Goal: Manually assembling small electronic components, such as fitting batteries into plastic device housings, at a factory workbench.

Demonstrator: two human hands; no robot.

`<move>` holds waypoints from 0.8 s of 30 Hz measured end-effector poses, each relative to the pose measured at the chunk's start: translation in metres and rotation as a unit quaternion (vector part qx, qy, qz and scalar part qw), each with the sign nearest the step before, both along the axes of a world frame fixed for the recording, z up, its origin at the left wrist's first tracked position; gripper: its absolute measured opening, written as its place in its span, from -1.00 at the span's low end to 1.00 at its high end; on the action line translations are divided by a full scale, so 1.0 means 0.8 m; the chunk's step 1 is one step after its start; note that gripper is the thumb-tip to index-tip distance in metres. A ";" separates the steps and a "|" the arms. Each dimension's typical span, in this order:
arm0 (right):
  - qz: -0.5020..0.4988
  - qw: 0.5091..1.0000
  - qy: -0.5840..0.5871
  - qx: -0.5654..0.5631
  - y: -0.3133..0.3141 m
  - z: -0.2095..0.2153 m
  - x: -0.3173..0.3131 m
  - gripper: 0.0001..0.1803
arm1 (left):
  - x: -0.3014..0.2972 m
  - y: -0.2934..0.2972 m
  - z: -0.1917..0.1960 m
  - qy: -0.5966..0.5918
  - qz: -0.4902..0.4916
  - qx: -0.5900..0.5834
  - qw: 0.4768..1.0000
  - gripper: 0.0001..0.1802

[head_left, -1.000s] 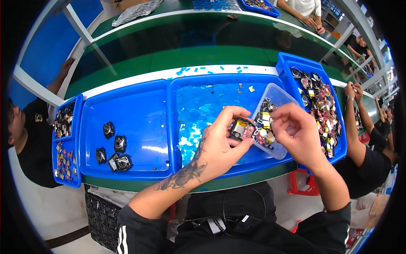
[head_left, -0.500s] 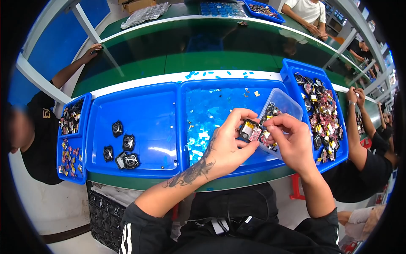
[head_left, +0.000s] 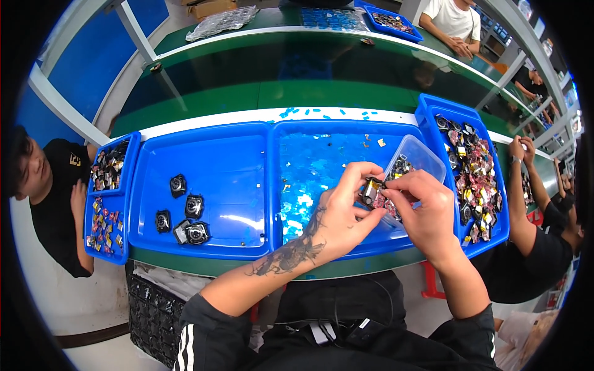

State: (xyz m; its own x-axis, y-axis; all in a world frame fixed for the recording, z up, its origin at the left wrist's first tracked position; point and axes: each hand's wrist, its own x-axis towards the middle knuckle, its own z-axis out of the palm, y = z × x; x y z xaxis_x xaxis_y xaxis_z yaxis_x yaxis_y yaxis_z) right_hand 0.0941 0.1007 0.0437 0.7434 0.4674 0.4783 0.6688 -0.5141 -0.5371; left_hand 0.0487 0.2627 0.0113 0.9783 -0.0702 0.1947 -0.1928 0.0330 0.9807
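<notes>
My left hand and my right hand meet over the middle blue tray, both pinching one small black-and-silver part. My right thumb and forefinger touch its right edge. Just behind the hands a clear plastic box holding several more such parts leans on the tray's right side. Many peeled blue film scraps litter the tray floor under my left hand.
The left blue tray holds several finished black round parts. A right blue tray is full of parts with red tabs. A small blue bin stands far left. Other people sit at both sides and across the green bench.
Both hands stay together on the small part, shifting slightly within the picture as my head moved; my fingers have shifted a little around the part.
</notes>
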 end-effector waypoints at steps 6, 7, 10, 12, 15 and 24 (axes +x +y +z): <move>0.010 0.997 -0.057 -0.050 0.004 -0.001 0.001 -0.91 | -0.002 -0.002 -0.009 -0.070 0.023 0.065 0.995 -0.47; 0.010 0.994 -0.086 -0.074 0.005 0.000 0.000 -0.91 | -0.002 -0.003 -0.010 -0.076 0.025 0.074 0.994 -0.47; 0.013 0.983 -0.151 -0.106 0.005 0.002 -0.001 -0.91 | -0.003 -0.004 -0.009 -0.094 0.050 0.101 0.989 -0.50; 0.011 0.983 -0.146 -0.110 0.005 0.006 -0.003 -0.91 | -0.003 -0.004 -0.010 -0.135 0.071 0.145 0.978 -0.51; 0.008 0.987 -0.123 -0.106 0.006 0.007 -0.005 -0.91 | -0.003 -0.004 -0.013 -0.223 0.117 0.211 0.944 -0.49; 0.000 1.000 -0.002 0.010 -0.001 0.015 -0.005 -0.89 | -0.002 -0.004 -0.008 -0.171 0.111 0.150 0.967 -0.48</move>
State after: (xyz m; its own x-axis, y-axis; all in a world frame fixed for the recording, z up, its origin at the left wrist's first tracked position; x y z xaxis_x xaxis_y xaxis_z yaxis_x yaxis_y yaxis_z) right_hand 0.0903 0.1000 0.0556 0.7413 0.4583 0.4903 0.6711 -0.5026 -0.5449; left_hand 0.0475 0.2592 0.0050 0.8582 0.0303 0.5124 -0.4767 -0.3233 0.8174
